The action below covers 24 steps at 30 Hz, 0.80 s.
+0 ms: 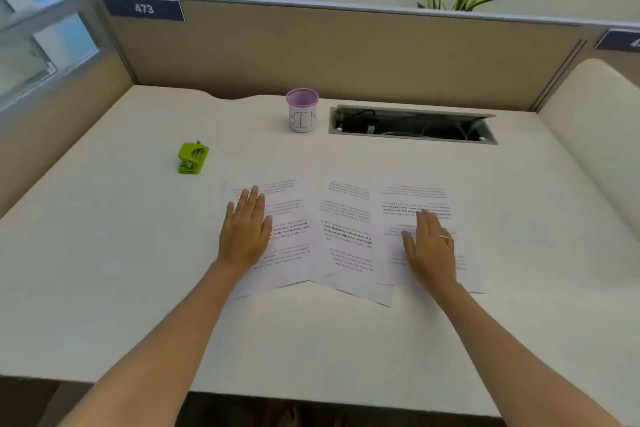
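Note:
Three printed paper sheets lie fanned side by side on the white desk (104, 253): a left sheet (291, 236), a middle sheet (349, 236) and a right sheet (415, 194), overlapping at their edges. My left hand (246, 229) rests flat on the left sheet with fingers straight. My right hand (429, 246), wearing a ring, lies flat on the right sheet, fingers straight too. Neither hand grips anything.
A green hole punch (193, 158) sits at the left of the desk. A small cup with a pink rim, marked BIN (302, 111), stands at the back middle. A cable tray opening (412, 125) is at the back right. Beige partitions enclose the desk.

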Available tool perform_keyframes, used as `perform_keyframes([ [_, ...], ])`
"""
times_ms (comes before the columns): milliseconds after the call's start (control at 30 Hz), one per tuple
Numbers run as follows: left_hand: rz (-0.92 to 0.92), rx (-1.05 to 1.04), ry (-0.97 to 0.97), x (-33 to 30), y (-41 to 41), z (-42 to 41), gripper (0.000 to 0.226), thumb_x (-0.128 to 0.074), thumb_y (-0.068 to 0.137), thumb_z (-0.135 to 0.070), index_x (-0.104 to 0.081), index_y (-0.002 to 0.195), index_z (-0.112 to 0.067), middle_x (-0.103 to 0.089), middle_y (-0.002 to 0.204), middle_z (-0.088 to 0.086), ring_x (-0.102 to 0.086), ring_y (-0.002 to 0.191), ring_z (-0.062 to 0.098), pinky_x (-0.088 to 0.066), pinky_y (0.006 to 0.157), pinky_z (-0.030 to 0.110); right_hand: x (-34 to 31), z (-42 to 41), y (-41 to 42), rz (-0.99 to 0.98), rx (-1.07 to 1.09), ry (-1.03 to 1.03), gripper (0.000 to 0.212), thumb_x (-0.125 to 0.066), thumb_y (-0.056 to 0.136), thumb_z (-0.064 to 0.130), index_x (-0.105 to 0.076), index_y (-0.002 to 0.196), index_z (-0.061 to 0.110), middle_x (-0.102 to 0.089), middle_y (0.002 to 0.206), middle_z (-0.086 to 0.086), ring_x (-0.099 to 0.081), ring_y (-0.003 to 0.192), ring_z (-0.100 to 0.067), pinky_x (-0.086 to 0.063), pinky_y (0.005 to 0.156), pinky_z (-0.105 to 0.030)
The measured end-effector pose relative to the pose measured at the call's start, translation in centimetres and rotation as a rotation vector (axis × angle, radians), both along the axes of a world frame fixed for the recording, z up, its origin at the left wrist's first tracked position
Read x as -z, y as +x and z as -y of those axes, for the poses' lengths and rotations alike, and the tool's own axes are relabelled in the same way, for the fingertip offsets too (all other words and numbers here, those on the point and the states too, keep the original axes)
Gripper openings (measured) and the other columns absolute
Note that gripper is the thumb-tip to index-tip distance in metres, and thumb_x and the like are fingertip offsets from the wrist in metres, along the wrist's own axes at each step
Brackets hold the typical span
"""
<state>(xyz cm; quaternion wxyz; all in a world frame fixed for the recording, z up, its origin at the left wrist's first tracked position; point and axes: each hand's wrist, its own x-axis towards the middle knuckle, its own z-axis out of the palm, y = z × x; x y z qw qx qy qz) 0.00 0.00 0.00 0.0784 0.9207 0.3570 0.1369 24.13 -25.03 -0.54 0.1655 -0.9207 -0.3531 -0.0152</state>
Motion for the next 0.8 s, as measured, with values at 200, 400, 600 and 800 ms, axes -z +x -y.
perform_keyframes([
  [200,-0.079,-0.074,-0.135,3.2,-1.2,1.9,0.049,-0.038,0.099,-0.025,-0.036,0.144,-0.005,-0.028,0.155,0.012,-0.022,0.145,0.027,-0.017,0.116,0.048,2.1,1.4,-2.1,-0.052,-0.008,-0.087,0.048,-0.039,0.099,0.031,-0.038,0.140,0.006,-0.032,0.152,-0.010,-0.027,0.142,-0.023,-0.020,0.115,-0.044],
  [400,-0.078,-0.100,-0.130,3.7,-1.6,3.3,0.056,-0.027,0.094,-0.030,-0.037,0.143,-0.005,-0.031,0.154,0.012,-0.027,0.143,0.028,-0.021,0.115,0.048,2.4,1.3,-2.1,-0.026,-0.008,-0.074,0.047,-0.042,0.098,0.030,-0.041,0.138,0.006,-0.035,0.151,-0.011,-0.029,0.141,-0.024,-0.022,0.114,-0.046],
  [600,-0.078,-0.110,-0.121,3.7,-1.8,3.3,0.056,-0.027,0.094,-0.032,-0.035,0.145,-0.008,-0.028,0.155,0.008,-0.024,0.145,0.024,-0.019,0.116,0.045,2.5,1.4,-2.1,-0.016,-0.021,-0.058,0.046,-0.043,0.097,0.030,-0.042,0.137,0.007,-0.037,0.150,-0.010,-0.031,0.140,-0.025,-0.023,0.113,-0.046],
  [800,-0.006,-0.094,-0.106,3.6,-1.8,3.5,0.049,-0.036,0.095,-0.025,-0.044,0.140,-0.008,-0.035,0.152,0.007,-0.031,0.142,0.024,-0.025,0.114,0.045,2.3,1.5,-2.2,-0.009,-0.062,0.034,0.042,-0.050,0.095,0.022,-0.047,0.132,0.004,-0.043,0.145,-0.014,-0.035,0.138,-0.030,-0.028,0.110,-0.047],
])
